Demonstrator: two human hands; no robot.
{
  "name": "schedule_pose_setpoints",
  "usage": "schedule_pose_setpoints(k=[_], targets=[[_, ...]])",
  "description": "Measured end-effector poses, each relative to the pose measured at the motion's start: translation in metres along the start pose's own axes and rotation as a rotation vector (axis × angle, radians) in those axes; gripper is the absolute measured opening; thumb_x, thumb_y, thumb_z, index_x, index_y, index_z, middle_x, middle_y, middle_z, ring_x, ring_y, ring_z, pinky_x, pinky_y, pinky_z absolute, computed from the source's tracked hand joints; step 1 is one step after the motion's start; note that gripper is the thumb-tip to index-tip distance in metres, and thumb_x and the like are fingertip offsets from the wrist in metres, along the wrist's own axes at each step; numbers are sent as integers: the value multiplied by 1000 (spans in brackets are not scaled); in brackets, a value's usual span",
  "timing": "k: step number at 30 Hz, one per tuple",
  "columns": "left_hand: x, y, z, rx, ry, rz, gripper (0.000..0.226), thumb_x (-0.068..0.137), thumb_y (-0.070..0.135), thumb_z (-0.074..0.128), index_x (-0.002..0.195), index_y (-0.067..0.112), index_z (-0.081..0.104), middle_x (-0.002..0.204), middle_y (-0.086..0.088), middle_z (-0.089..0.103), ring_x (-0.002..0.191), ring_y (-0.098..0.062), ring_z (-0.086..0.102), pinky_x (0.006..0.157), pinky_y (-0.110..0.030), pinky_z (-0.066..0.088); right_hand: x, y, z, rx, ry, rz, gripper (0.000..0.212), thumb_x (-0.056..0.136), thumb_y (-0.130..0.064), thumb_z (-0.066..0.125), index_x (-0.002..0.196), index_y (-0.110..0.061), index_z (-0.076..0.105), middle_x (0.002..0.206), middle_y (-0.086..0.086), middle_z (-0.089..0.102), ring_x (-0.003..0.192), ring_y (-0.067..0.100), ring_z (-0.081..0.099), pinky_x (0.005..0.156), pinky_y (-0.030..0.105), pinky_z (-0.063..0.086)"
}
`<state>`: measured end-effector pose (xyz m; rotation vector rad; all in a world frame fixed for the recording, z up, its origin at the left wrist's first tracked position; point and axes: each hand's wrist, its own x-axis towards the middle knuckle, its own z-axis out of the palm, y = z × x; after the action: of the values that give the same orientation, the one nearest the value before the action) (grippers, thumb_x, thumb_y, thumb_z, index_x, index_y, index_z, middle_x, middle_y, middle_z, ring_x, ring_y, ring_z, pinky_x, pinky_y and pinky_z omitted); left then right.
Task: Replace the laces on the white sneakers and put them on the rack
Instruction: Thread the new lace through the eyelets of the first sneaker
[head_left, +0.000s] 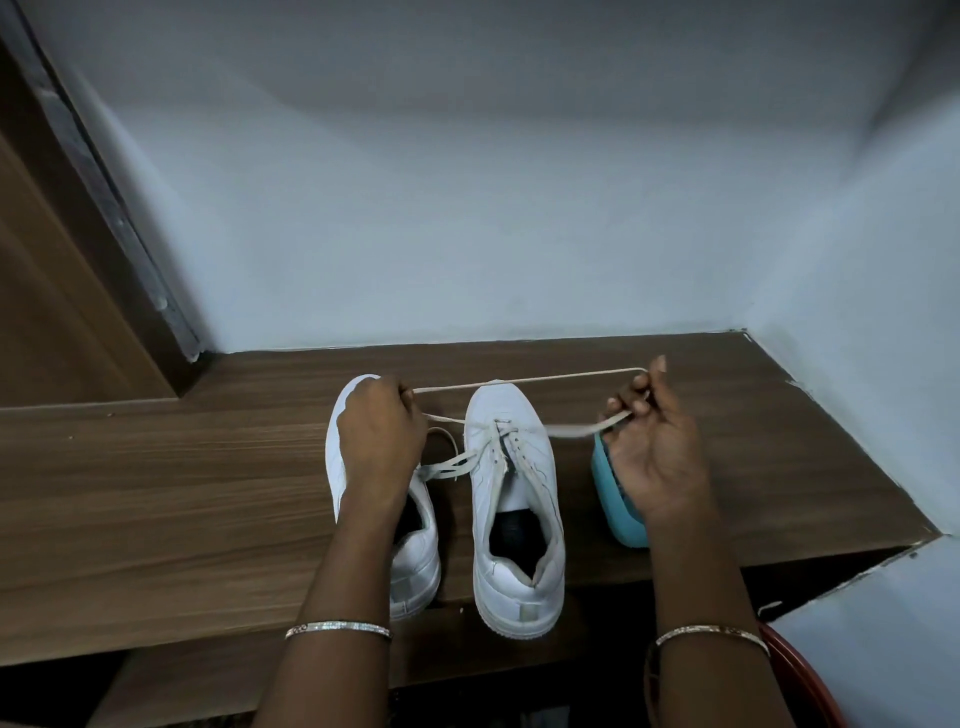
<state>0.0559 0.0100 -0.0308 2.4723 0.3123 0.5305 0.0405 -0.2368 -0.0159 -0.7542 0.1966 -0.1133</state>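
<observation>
Head view: the wooden top (156, 493) runs wide to the left of the shoes. The left hand (376, 431) pinches a white lace (530, 380) over one white sneaker (415, 561), whose heel sits near the front edge. The lace stretches above the toe of the second sneaker (511, 519), just beside the first, to the right hand (652, 447), which pinches it over a teal container (615, 514) close to the right wall (857, 312).
</observation>
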Motion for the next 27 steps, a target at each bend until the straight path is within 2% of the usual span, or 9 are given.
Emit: schedule_pose_setpoints(k=[5, 7, 9, 12, 14, 16, 19, 23, 27], targets=[[-3, 2, 8, 45, 10, -10, 22, 90, 8, 54, 101, 7, 73, 107, -16, 67, 95, -41, 62, 70, -39, 42, -2, -1, -1, -37, 30, 3, 32, 101, -39, 51, 76, -20, 58, 52, -9, 41, 53, 7, 41, 62, 25, 37], [-3, 8, 4, -12, -15, 99, 42, 81, 4, 52, 115, 17, 72, 115, -12, 67, 103, -40, 60, 77, -43, 50, -4, 6, 7, -142, 6, 20, 26, 97, -37, 56, 78, -19, 58, 54, -10, 47, 54, 8, 36, 57, 23, 36], [-4, 16, -1, -156, -83, 270, 54, 76, 9, 45, 121, 26, 70, 121, -1, 68, 112, -32, 57, 86, -47, 51, -8, 14, 16, -286, -50, 30, 29, 97, -32, 59, 74, -16, 62, 55, -8, 47, 52, 7, 36, 51, 21, 36], [-11, 31, -4, -412, -240, 444, 42, 87, 23, 52, 121, 40, 69, 123, 20, 67, 122, -12, 53, 103, -40, 43, -18, 22, 27, -535, -170, 43, 39, 100, -30, 59, 66, -13, 66, 51, -2, 37, 46, 8, 36, 47, 21, 33], [-15, 37, -1, -452, -340, 483, 35, 91, 32, 59, 123, 46, 66, 120, 29, 65, 124, -2, 52, 110, -42, 38, -21, 26, 30, -640, -223, 56, 39, 100, -31, 60, 65, -13, 65, 50, 0, 35, 46, 11, 35, 49, 25, 30], [-15, 36, 2, -494, -401, 479, 28, 92, 30, 65, 118, 39, 70, 112, 27, 70, 116, 3, 59, 107, -45, 44, -22, 26, 32, -685, -250, 67, 40, 99, -34, 61, 65, -13, 63, 49, -1, 35, 46, 12, 32, 48, 26, 29], [-12, 33, 1, -543, -421, 461, 12, 93, 21, 69, 99, 26, 79, 95, 17, 76, 97, 1, 69, 91, -42, 54, -23, 26, 35, -710, -290, 92, 42, 99, -37, 61, 64, -13, 61, 48, -1, 33, 46, 12, 29, 46, 23, 28], [-11, 31, -3, -518, -402, 412, 13, 96, 28, 64, 93, 22, 75, 89, 16, 73, 83, 2, 66, 75, -36, 52, -23, 28, 36, -730, -317, 109, 40, 97, -39, 62, 68, -12, 64, 49, -2, 35, 46, 11, 30, 45, 21, 28], [-5, 22, -7, -427, -267, 253, 35, 85, 52, 46, 88, 25, 67, 85, 14, 68, 81, -8, 64, 84, -46, 52, -20, 27, 31, -736, -306, 92, 38, 99, -39, 60, 73, -14, 68, 52, -2, 38, 48, 11, 32, 48, 23, 28]])
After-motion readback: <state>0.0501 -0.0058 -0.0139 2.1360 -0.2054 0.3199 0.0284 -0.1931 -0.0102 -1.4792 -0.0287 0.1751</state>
